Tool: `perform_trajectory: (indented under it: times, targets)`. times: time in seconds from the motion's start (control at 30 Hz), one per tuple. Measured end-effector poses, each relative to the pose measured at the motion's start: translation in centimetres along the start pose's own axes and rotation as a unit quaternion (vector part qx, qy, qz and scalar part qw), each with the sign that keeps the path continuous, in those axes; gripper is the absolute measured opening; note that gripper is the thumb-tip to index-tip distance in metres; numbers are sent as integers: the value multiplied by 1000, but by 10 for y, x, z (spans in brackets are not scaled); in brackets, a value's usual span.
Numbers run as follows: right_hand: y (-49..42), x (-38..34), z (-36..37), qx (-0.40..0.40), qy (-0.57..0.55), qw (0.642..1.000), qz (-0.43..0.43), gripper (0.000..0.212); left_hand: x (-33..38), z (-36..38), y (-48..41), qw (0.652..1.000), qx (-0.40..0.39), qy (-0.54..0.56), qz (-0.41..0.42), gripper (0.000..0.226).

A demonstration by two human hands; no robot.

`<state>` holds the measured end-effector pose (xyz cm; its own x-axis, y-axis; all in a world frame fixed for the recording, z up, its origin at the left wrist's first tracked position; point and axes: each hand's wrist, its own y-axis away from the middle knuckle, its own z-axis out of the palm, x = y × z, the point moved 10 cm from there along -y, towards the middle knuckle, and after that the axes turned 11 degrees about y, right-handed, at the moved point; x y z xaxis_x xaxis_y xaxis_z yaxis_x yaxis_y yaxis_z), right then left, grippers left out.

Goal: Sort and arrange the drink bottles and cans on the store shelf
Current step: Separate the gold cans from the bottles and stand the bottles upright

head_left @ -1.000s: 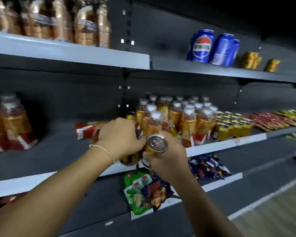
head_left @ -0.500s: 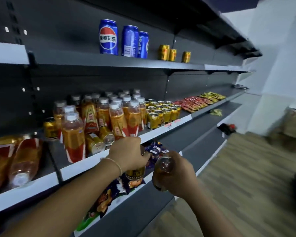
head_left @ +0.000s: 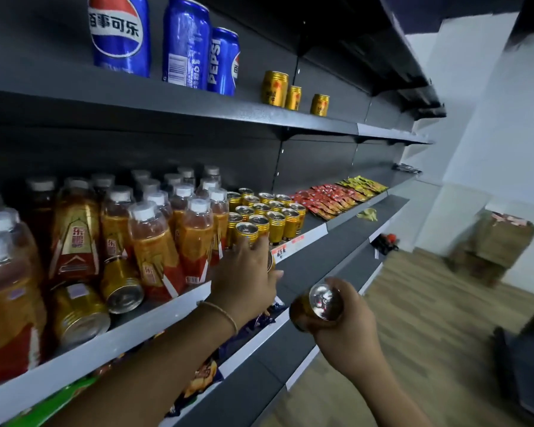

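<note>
My left hand (head_left: 244,272) grips a gold can (head_left: 271,262), mostly hidden behind its fingers, at the front edge of the middle shelf (head_left: 154,322), just in front of the standing group of gold cans (head_left: 265,215). My right hand (head_left: 342,325) holds another gold can (head_left: 316,305) tilted, its silver top facing me, out in front of the shelves. Orange drink bottles (head_left: 154,238) with white caps stand left of the cans. Two gold cans (head_left: 122,283) lie on their sides among the bottles.
Blue Pepsi cans (head_left: 185,44) and three small gold cans (head_left: 293,94) stand on the top shelf. Red and yellow sachets (head_left: 336,197) lie further right on the middle shelf. Snack bags (head_left: 198,377) fill the shelf below. Cardboard boxes (head_left: 500,245) stand on the wooden floor.
The view swung right along the shelf. My left hand carried its can up and right to the gold can group; my right hand followed with its can, staying lower.
</note>
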<state>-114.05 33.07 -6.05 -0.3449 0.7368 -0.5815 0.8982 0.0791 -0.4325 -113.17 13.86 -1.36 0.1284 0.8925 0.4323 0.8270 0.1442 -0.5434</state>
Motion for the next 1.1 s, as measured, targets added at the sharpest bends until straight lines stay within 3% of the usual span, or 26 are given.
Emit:
perform_trajectory:
  times: [0.17, 0.47, 0.93, 1.1]
  targets:
    - [-89, 0, 15, 46, -38, 998, -28, 67, -13, 12, -68, 995, 70, 65, 26, 54]
    - [-207, -14, 34, 66, -87, 991, -78, 59, -30, 31, -147, 990, 138, 42, 3, 65]
    - [-341, -47, 128, -43, -191, 958, -209, 53, -72, 60, -212, 971, 159, -156, -88, 67]
    - [-392, -58, 171, -121, -206, 945, -222, 41, -97, 73, -233, 951, 136, -219, -171, 71]
